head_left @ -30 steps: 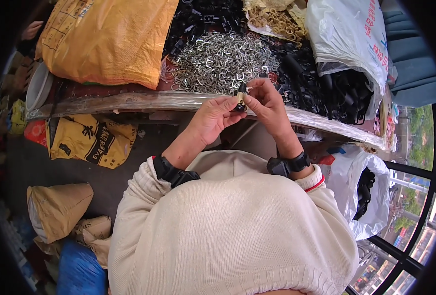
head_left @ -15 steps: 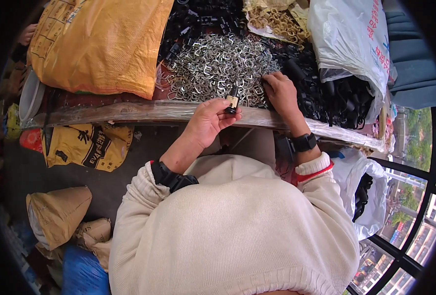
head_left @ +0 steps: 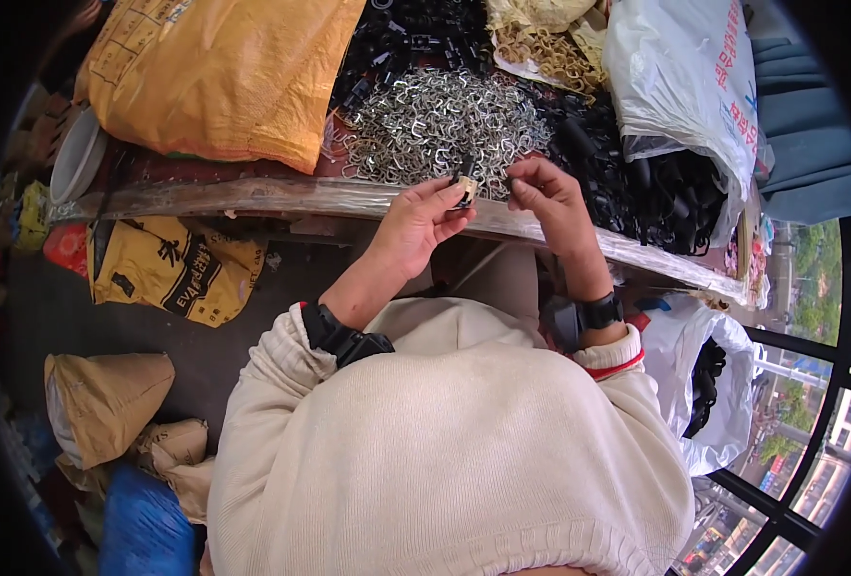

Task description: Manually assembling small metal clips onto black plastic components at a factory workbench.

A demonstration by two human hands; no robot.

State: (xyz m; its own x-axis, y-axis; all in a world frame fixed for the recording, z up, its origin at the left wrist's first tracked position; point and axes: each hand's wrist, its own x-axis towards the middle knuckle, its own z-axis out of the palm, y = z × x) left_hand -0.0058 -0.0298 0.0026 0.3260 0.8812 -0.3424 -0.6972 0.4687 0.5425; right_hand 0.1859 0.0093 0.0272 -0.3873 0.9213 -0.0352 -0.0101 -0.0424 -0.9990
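Note:
My left hand (head_left: 424,226) pinches a small black part with a beige band (head_left: 466,188) between thumb and fingers, just above the table's near edge. To its right, my right hand (head_left: 555,206) is closed with thumb and forefinger together. Something small and dark may be at its fingertips, but I cannot make it out. The two hands are a short way apart. Just beyond them lies a heap of silvery bent metal rings (head_left: 435,120). Black plastic parts (head_left: 589,158) lie to the right of the heap.
An orange woven sack (head_left: 224,86) lies at the table's left. A white sack (head_left: 680,77) at the right spills black parts. Tan rings (head_left: 546,58) sit on yellowish wrapping at the back. Below the plastic-wrapped table edge (head_left: 281,199) are a yellow bag (head_left: 181,274) and brown paper bags (head_left: 109,403).
My right hand has drawn back from the pile's edge toward me, its fingers now pinched near my left hand. My left hand still holds the black part, now slightly farther right and tilted.

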